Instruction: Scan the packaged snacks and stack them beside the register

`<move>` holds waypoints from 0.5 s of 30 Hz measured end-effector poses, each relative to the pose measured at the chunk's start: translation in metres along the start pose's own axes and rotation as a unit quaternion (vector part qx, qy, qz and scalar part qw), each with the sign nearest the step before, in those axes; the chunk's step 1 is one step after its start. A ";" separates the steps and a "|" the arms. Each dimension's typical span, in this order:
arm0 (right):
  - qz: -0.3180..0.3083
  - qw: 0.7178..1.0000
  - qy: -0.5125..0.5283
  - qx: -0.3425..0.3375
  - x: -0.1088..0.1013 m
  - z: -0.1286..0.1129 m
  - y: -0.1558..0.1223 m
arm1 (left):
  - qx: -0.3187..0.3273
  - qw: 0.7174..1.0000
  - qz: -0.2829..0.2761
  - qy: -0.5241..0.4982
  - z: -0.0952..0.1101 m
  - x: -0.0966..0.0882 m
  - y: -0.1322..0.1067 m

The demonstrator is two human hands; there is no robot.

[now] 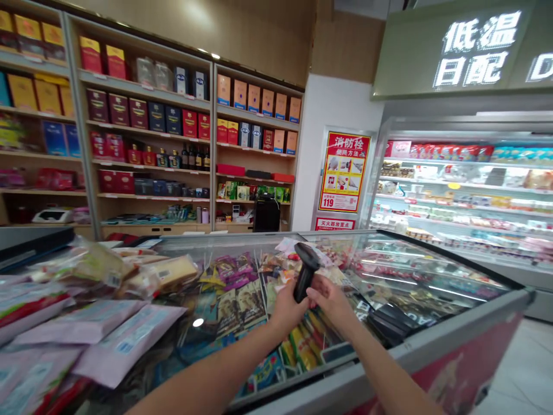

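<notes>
My L hand (285, 305) has its fingers wrapped round the grip of a smooth blk T-shaped scanner (307, 262), held above the flat glass top (432, 282). R hand (332, 297) half-curled at the grip; can't tell if it's holding.

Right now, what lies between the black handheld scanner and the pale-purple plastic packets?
The left hand, then colourful packaged goods beneath clear glass, in the head view.
</notes>
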State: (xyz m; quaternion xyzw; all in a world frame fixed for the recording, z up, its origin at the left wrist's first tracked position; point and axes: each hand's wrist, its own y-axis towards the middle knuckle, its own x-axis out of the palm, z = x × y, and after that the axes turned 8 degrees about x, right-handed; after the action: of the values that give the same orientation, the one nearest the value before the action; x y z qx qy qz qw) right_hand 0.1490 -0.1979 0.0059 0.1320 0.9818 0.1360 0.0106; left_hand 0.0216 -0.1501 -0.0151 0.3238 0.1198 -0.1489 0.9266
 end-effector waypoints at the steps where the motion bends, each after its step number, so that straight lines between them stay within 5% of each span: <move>1: 0.037 0.999 0.038 -0.005 0.005 0.005 -0.010 | 0.017 0.999 -0.040 0.033 0.010 0.003 -0.003; 4: 0.156 0.975 0.157 0.022 0.008 0.008 -0.028 | 0.073 0.975 -0.179 0.105 0.038 0.006 -0.011; 7: 0.199 0.942 0.270 0.022 -0.006 0.003 -0.042 | 0.095 0.948 -0.276 0.126 0.055 -0.005 0.000; 9: 0.185 0.927 0.326 0.009 -0.018 0.001 -0.052 | 0.036 0.957 -0.242 0.156 0.057 -0.017 0.024; 12: 0.182 0.911 0.369 -0.003 -0.026 0.005 -0.059 | -0.084 0.960 -0.116 0.242 0.047 -0.027 0.073; 15: 0.182 0.906 0.382 -0.004 -0.018 0.015 -0.053 | -0.172 0.933 -0.101 0.298 0.028 -0.020 0.115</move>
State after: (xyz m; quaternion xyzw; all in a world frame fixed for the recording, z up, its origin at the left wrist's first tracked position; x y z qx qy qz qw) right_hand 0.1535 -0.2476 -0.0231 0.2463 0.8691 0.1796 -0.3896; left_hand 0.0476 -0.0779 0.0778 0.1752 0.4465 -0.1158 0.8698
